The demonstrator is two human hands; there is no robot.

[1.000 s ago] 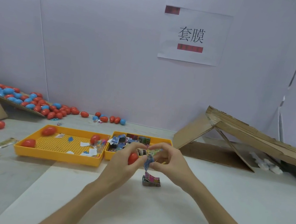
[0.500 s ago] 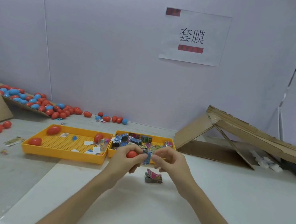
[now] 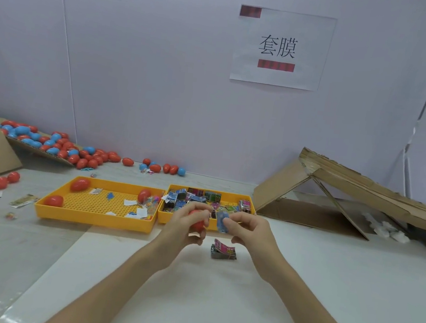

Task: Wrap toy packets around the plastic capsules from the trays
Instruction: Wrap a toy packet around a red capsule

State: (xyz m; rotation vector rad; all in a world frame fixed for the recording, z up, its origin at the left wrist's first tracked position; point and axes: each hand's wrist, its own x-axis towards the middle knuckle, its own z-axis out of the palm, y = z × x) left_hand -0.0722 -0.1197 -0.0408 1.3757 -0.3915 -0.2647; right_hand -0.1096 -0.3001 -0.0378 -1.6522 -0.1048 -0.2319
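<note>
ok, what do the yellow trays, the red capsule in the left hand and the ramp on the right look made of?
Yellow trays: moulded plastic, matte; even colour, perforated grid floor.
Red capsule in the left hand: likely smooth hard plastic; blurred, so finish unsure.
Ramp: brown corrugated cardboard, dull; ragged layered edges.

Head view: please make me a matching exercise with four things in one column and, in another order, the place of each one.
Things:
1. red capsule
2. blue packet
3. packet bundle
4. sign

Places:
a. on the wall
b. in the left hand
c. on the table, near the hands
d. in the right hand

Pairs: 1-b, 2-d, 3-c, 4-a
</note>
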